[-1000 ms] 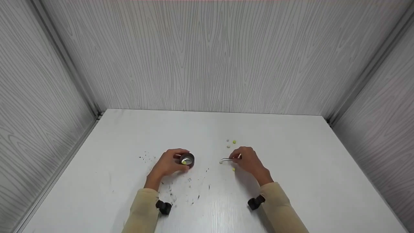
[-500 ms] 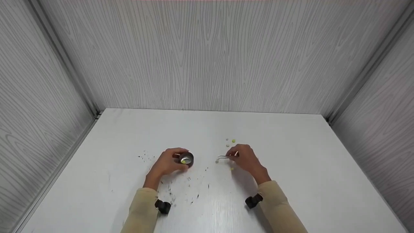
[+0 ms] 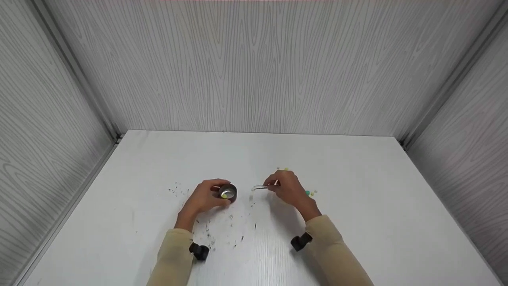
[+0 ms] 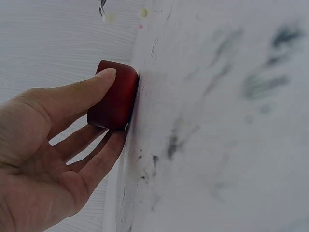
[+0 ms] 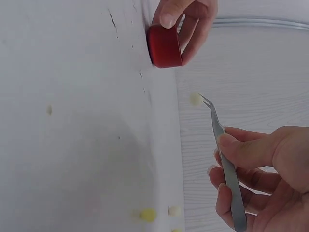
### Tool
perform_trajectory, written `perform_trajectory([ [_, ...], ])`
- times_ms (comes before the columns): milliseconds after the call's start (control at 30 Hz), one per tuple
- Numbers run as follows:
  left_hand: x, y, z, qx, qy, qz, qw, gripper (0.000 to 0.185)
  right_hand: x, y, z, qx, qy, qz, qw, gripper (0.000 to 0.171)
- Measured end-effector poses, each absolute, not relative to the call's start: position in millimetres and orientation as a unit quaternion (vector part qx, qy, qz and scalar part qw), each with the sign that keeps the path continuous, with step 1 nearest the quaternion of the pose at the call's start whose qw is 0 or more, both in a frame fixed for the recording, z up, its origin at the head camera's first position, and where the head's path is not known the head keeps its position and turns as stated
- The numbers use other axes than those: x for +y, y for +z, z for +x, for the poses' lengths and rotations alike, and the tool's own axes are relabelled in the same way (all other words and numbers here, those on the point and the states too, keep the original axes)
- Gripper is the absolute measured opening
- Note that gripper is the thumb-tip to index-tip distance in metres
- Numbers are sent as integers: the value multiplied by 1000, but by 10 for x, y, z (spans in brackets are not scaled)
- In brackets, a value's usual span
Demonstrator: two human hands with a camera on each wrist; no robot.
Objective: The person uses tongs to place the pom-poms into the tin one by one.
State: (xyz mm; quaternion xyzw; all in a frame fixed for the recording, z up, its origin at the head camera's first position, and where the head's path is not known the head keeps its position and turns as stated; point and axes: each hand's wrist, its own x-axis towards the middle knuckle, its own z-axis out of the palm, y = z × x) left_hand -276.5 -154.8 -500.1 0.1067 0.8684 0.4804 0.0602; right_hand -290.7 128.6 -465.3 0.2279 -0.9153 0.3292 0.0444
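Head view: the hands are apart at the white table (image 3: 337, 167). The left hand (image 3: 204, 196) holds a small round metal cup (image 3: 233, 196) with a yellow-green ball (image 3: 224, 196) inside; the right hand (image 3: 286, 186) pinches bent-tip tweezers (image 3: 260, 187), tips near the cup.

Left wrist view: thumb and fingers grip the cup's red wall, its base at the table (smooth, so probably stiff, light and slightly slippery; opposite sides suit the hold).

Right wrist view: a pale ball (image 5: 195, 99) is at the tweezers' tips, outside the cup; likely light and slip-prone, best nipped gently across its middle.
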Motion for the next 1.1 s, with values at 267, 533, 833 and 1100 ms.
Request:
perform_trajectory([
  [267,-1559,-4989,-2809,870,478,112,57,56,1081,-4664,-2888,-915,329,229,47,16],
  [533,-1563,-4971,-2815,867,482,113,64,57,941,-4668,-2897,-917,318,234,48,18],
  [833,-1567,-4970,-2802,865,485,111,72,60,831,-4700,-2877,-908,324,259,64,17],
  [1100,-1577,-4995,-2785,864,484,119,70,60,789,-4766,-2871,-912,322,250,47,17],
])
